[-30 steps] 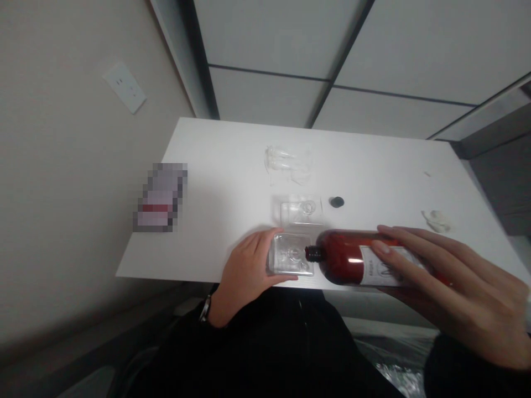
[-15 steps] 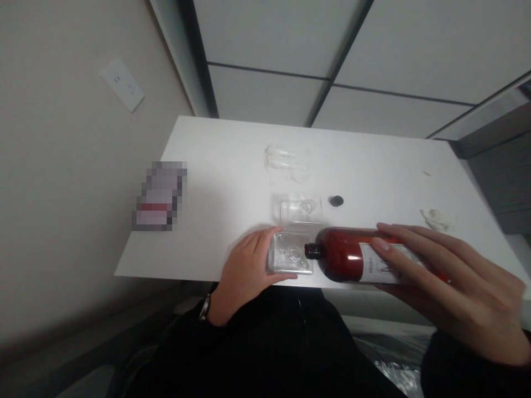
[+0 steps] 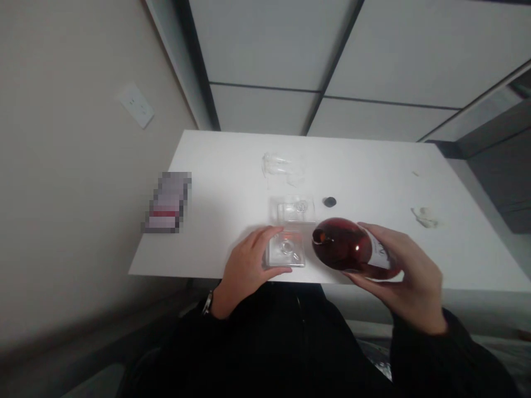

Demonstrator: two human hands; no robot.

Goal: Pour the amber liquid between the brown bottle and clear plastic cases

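Note:
My right hand [image 3: 404, 276] is wrapped round a dark red bottle [image 3: 346, 251] with a white label, its uncapped mouth turned up toward me. My left hand [image 3: 246, 265] grips a small clear square bottle [image 3: 286, 251] that stands on the white table [image 3: 373, 182] near its front edge, just left of the red bottle. A second clear square bottle [image 3: 292, 210] stands right behind it. A small black cap [image 3: 329, 202] lies on the table beyond the red bottle.
Crumpled clear plastic wrap [image 3: 282, 166] lies further back on the table. A small pale scrap [image 3: 423, 216] sits at the right, and a blurred-out box [image 3: 168, 202] at the left edge. A wall with a socket [image 3: 136, 105] runs along the left.
The red bottle has swung up from lying sideways with its mouth over the small bottle to nearly upright, and my right hand drew in closer. The view shifted slightly.

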